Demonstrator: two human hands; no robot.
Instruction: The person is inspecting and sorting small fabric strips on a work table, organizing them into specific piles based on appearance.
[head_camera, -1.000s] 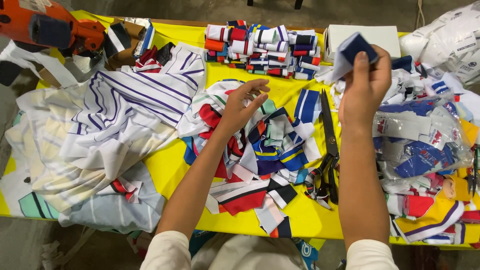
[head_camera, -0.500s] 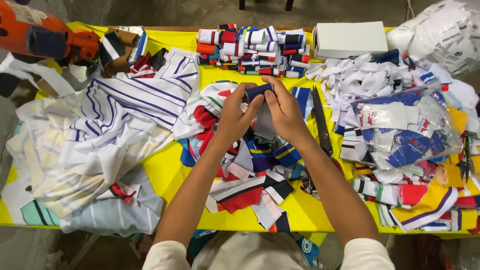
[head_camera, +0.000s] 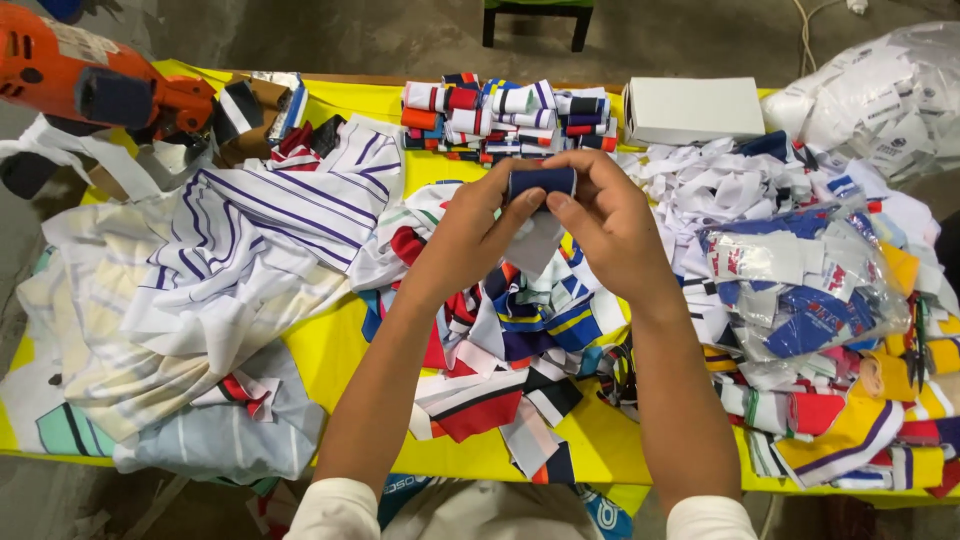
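- I see both hands raised over the middle of the yellow table (head_camera: 330, 350), meeting on one navy strip (head_camera: 541, 183) of cloth.
- My left hand (head_camera: 470, 235) pinches the strip's left end between thumb and forefinger; the other fingers curl under and I cannot make them out.
- My right hand (head_camera: 605, 225) has its thumb on the strip's right end from below and fingers closed over the top, so the strip's far edge is hidden.
- A pale piece (head_camera: 535, 240) hangs just under the strip, between the hands (whether it is joined to the strip I cannot tell).
- Beneath the hands lies a scrap pile (head_camera: 510, 330) of red, white, navy and yellow trims, partly covered by my forearms.
- Behind the strip, near the far edge, sits a row of folded trims (head_camera: 500, 120), and just right of it a white box (head_camera: 692, 110).
- To the left spreads a striped cloth (head_camera: 230, 260), its lower edge hanging off the table.
- An orange tool (head_camera: 90, 85) at top left is cut off by the frame; I cannot tell what kind it is.
- On the right a clear bag (head_camera: 800, 290) holds more pieces, blurred by the plastic, and a white sack (head_camera: 880, 90) runs out of view.
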